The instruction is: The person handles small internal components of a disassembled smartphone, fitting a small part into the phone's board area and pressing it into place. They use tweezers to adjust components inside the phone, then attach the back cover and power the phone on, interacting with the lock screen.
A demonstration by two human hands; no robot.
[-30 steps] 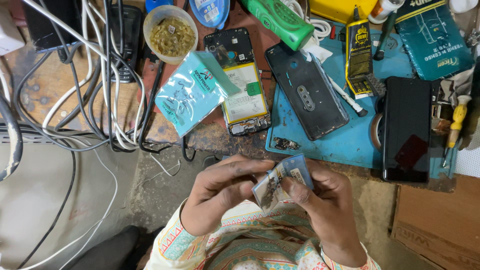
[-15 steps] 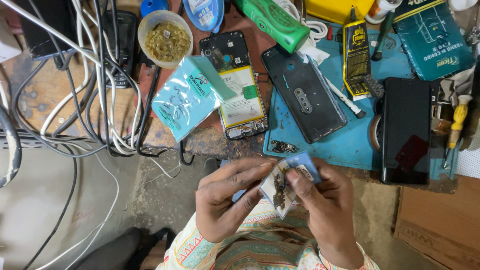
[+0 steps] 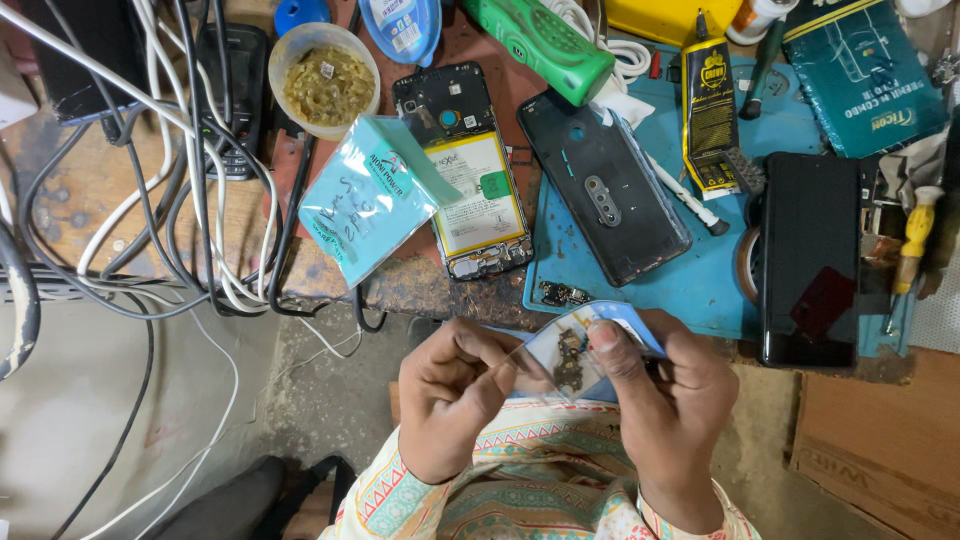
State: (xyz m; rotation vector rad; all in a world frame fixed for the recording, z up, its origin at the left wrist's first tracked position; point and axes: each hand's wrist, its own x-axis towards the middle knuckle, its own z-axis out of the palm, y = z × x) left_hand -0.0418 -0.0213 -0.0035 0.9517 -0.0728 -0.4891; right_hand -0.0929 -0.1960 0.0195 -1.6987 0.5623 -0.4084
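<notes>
Both my hands hold a small clear plastic packet [image 3: 572,352] with a blue edge and a small dark part inside it, just below the bench's front edge. My left hand [image 3: 452,394] pinches the packet's left corner. My right hand [image 3: 668,400] grips its right side, thumb pressed on the front. On the bench above lie an opened phone with its battery showing [image 3: 468,180], a dark phone back cover [image 3: 604,186] and a light blue packet [image 3: 372,194] leaning over the opened phone.
A blue work mat [image 3: 700,280] carries a small circuit piece [image 3: 562,294], a black phone [image 3: 812,258] and a yellow-black glue tube [image 3: 710,112]. A tangle of cables [image 3: 190,170] fills the left. A tub of yellowish paste [image 3: 324,80], a green tool [image 3: 546,44] and a yellow-handled screwdriver [image 3: 912,246] lie around.
The packet has turned in my hands and now faces more toward me, with my right thumb shifted onto its front. My hands stayed below the bench edge.
</notes>
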